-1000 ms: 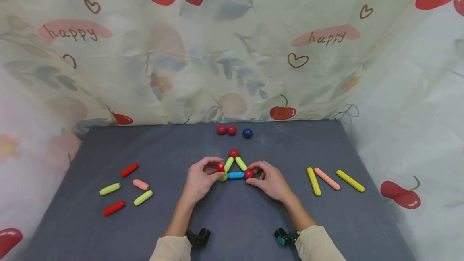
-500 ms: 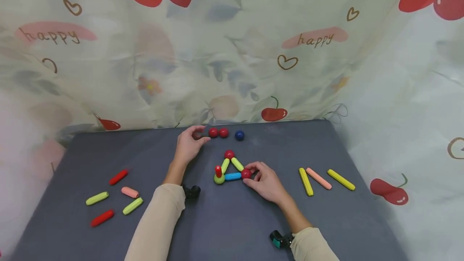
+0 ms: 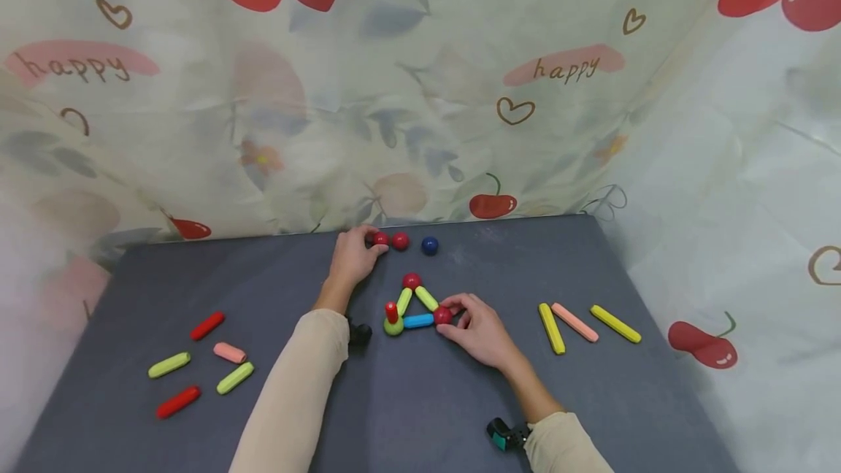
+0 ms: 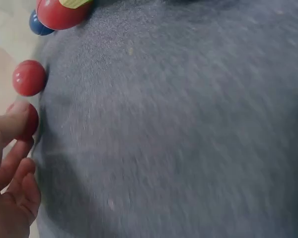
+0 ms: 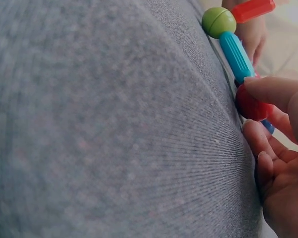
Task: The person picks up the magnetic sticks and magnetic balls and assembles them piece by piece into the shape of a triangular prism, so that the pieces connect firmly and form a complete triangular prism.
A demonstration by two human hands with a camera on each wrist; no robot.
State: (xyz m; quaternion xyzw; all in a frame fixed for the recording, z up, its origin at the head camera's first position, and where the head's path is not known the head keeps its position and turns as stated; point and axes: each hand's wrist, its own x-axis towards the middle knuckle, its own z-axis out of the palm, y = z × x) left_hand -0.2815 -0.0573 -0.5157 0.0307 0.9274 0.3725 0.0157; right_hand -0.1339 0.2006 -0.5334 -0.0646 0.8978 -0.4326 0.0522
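My left hand is at the table's far edge, with thumb and fingers around the left one of two red balls. Just beside it sits the second red ball. My right hand pinches another red ball, the right corner of a triangle lying on the table. A blue rod joins that corner to a green ball, on which a red rod stands upright. Two light-green rods run up to a red ball at the top corner.
A dark blue ball lies right of the loose red balls. Several short red, pink and light-green rods are scattered at left. Two yellow rods and a pink rod lie at right. A patterned curtain hangs behind the table.
My left hand has let go of the red rod at the green ball, moved up to the far edge and taken hold of a red ball. The right hand stays at its corner ball.
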